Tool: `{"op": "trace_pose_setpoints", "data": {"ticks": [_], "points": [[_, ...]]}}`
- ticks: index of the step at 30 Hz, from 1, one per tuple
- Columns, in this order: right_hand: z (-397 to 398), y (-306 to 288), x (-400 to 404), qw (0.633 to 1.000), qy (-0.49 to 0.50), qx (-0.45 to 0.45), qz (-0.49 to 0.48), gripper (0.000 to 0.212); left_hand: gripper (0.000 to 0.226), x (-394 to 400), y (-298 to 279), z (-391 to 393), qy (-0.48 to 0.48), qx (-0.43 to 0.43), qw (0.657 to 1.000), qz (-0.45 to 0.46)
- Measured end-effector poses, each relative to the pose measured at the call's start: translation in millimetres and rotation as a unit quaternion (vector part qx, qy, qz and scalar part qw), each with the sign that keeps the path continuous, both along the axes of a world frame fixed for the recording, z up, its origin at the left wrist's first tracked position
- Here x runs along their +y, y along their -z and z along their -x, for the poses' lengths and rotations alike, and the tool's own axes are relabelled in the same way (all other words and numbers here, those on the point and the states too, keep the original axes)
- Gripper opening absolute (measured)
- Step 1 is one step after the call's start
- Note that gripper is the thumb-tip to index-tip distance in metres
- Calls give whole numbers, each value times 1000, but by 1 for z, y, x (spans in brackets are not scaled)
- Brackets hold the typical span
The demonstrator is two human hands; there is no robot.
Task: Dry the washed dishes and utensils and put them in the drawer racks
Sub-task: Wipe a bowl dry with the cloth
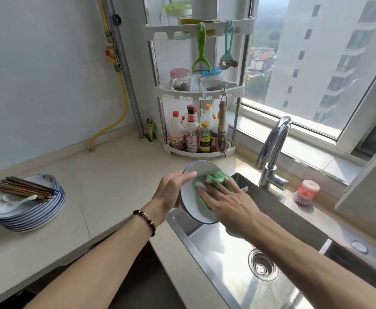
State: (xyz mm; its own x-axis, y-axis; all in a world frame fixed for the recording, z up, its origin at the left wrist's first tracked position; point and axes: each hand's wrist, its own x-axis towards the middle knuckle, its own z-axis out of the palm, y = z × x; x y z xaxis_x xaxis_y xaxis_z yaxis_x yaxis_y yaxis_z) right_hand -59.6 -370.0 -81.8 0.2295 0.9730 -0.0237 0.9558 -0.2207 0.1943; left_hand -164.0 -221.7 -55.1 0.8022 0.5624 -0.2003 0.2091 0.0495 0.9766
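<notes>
Plate: a white plate with a blue rim [190,197], held tilted on edge above the near-left corner of the steel sink [238,264], its face turned toward the right hand.
Left hand: the left hand [171,192] grips the plate by its left rim, thumb curled over the front and the other fingers hidden behind it.
Right hand: the right hand [229,204] lies flat, fingers straight, pressing a green dishcloth [211,181] against the plate's face.
Step in hand: judged to be wiping this plate dry, with racking yet to come; no drawer rack is in view.
Doing it well: sweep the cloth across the whole face and round the rim, turn the plate to reach the back, and keep the supporting grip firm so the pressure cannot tip it into the sink.
Risk: a wet rim could slip; working over the sink rather than the counter edge limits a fall.
Waiting: left of the sink on the counter [115,186], a stack of blue-rimmed plates [30,212] carries brown chopsticks [24,189] and a white soup spoon [15,205].
</notes>
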Motion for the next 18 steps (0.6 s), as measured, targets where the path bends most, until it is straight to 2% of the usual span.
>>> {"op": "trace_pose_setpoints", "data": {"ticks": [3,5,7,9,10,12,15,16,18], "points": [[7,-3,9,998,-16,53,26,107,26,2,-5,-6,3,18,1000,-6],[16,-2,9,985,-33,168,26,110,32,4,-5,-9,8,20,1000,-10],[28,-10,1,953,-37,301,30,109,40,8,-4,-9,1,27,999,-33],[32,-14,-10,940,-56,334,39,108,43,12,-4,-7,12,44,998,-49],[28,-13,-14,951,-70,298,45,109,44,14,-4,-6,21,55,997,-45],[7,-4,-18,981,-109,155,40,108,49,17,-6,-3,47,90,994,-33],[-23,2,-14,990,-134,-33,-3,96,59,17,-8,-2,91,137,986,-3],[-28,1,-12,988,-135,-64,-25,89,61,17,-8,-2,99,145,984,2],[-28,5,-9,982,-156,-67,-83,76,63,17,-9,-4,114,160,980,3]]}}
